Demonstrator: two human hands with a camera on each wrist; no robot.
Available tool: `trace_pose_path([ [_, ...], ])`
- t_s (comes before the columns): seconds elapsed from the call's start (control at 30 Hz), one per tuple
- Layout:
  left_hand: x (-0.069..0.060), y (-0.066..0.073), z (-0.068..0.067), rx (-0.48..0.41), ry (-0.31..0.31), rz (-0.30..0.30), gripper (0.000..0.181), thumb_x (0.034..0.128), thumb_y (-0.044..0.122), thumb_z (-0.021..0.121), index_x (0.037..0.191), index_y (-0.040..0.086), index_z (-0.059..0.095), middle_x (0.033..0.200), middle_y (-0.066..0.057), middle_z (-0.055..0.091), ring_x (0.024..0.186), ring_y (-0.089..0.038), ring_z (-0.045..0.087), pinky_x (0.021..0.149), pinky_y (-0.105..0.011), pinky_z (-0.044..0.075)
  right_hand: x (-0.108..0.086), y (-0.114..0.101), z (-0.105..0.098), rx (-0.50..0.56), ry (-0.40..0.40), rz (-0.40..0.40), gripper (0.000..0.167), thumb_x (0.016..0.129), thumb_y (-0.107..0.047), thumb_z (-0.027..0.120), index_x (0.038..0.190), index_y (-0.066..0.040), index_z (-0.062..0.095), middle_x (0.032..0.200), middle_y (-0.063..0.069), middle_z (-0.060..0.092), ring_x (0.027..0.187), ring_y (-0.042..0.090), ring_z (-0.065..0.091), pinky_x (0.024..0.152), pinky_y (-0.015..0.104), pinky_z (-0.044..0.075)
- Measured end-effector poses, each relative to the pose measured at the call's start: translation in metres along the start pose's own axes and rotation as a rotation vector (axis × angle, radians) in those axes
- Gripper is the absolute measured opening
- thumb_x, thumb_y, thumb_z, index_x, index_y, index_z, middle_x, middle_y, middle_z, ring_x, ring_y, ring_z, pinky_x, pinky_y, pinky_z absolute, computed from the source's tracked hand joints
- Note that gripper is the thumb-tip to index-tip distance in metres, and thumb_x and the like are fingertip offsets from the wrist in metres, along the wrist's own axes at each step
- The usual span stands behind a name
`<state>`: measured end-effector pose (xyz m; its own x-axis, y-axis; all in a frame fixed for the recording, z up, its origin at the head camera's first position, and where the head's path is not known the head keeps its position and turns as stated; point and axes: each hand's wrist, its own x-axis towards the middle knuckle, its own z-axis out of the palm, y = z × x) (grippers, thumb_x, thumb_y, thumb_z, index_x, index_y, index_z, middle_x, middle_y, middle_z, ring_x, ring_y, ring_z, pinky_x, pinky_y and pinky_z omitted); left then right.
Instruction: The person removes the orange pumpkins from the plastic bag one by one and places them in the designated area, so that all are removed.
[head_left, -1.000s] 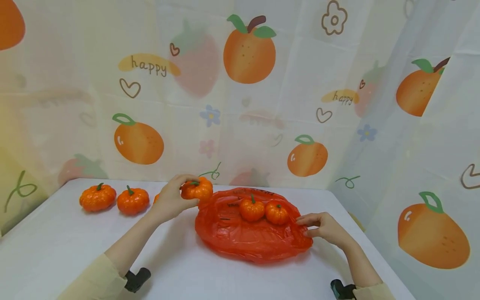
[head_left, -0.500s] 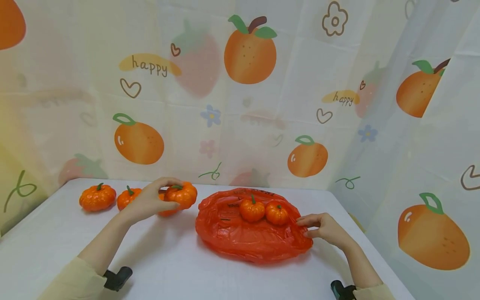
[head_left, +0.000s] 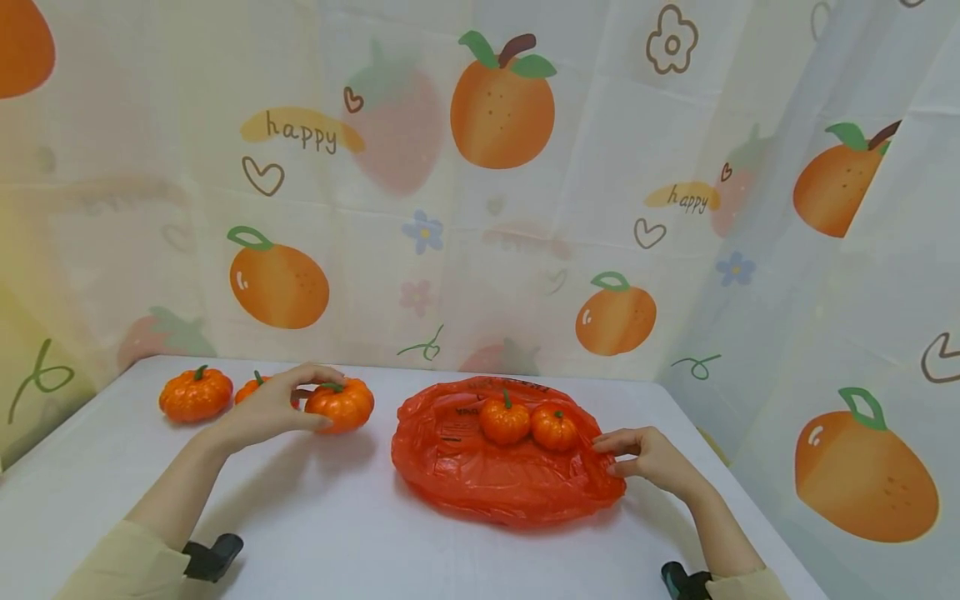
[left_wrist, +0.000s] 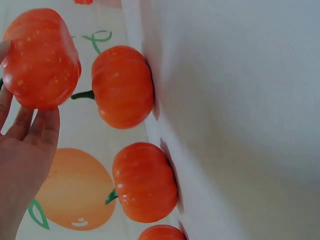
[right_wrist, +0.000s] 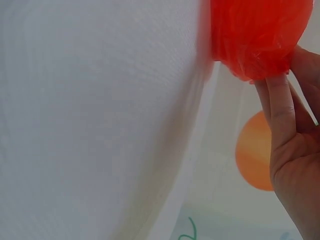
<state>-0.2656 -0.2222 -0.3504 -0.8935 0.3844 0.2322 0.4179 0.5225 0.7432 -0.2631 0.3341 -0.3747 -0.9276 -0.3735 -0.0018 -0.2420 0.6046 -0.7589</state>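
Note:
My left hand grips a small orange pumpkin with a green stem, between the thumb and fingers. In the left wrist view this held pumpkin is raised off the table beside a standing pumpkin. A red plastic bag lies with its mouth spread, and two pumpkins, one on the left and one on the right, sit in it. My right hand pinches the bag's right rim. In the right wrist view, the bag's film hides those fingertips.
Farther left on the white table stand a pumpkin and another partly covered by my left hand. The left wrist view also shows a pumpkin and one cut off below. A fruit-print curtain backs the table.
My left hand has carried its pumpkin leftward and down, away from the bag's left edge. The right hand and the bag have stayed in place.

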Motion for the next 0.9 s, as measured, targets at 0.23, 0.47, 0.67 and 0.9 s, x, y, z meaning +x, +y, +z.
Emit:
trace_pose_path([
  [0.23, -0.006, -0.009, -0.007, 0.000, -0.068, 0.002, 0.038, 0.0823, 0.024, 0.077, 0.118, 0.028, 0.063, 0.136, 0.002, 0.059, 0.114, 0.013, 0.047, 0.096, -0.020, 0.046, -0.001, 0.000, 0.000, 0.003, 0.000, -0.004, 0.035, 0.083, -0.005, 0.066, 0.117, 0.000, 0.071, 0.132, 0.025, 0.062, 0.119, 0.040, 0.062, 0.081, 0.030, 0.062],
  [0.47, -0.012, -0.009, -0.013, -0.018, -0.181, -0.084, 0.041, 0.0778, 0.021, 0.076, 0.117, 0.025, 0.063, 0.133, -0.005, 0.056, 0.115, 0.002, 0.049, 0.096, -0.020, 0.046, -0.001, -0.001, 0.000, -0.001, 0.003, -0.002, 0.035, 0.083, -0.005, 0.067, 0.117, -0.001, 0.071, 0.132, 0.024, 0.063, 0.119, 0.040, 0.062, 0.083, 0.031, 0.061],
  [0.67, -0.014, -0.010, -0.012, 0.013, -0.218, -0.075, 0.043, 0.0740, 0.017, 0.077, 0.114, 0.023, 0.062, 0.122, -0.004, 0.059, 0.111, -0.008, 0.053, 0.097, -0.024, 0.046, -0.001, -0.001, 0.001, -0.005, -0.001, 0.000, 0.035, 0.083, -0.005, 0.067, 0.117, -0.001, 0.071, 0.132, 0.025, 0.062, 0.119, 0.040, 0.062, 0.083, 0.031, 0.062],
  [0.9, -0.012, -0.015, -0.011, 0.004, -0.238, -0.067, 0.043, 0.0714, 0.014, 0.076, 0.111, 0.019, 0.062, 0.116, -0.004, 0.062, 0.107, -0.008, 0.053, 0.089, -0.019, 0.047, -0.001, 0.000, 0.000, -0.008, 0.000, -0.002, 0.035, 0.082, -0.005, 0.067, 0.117, -0.001, 0.071, 0.132, 0.024, 0.063, 0.119, 0.040, 0.062, 0.082, 0.031, 0.062],
])
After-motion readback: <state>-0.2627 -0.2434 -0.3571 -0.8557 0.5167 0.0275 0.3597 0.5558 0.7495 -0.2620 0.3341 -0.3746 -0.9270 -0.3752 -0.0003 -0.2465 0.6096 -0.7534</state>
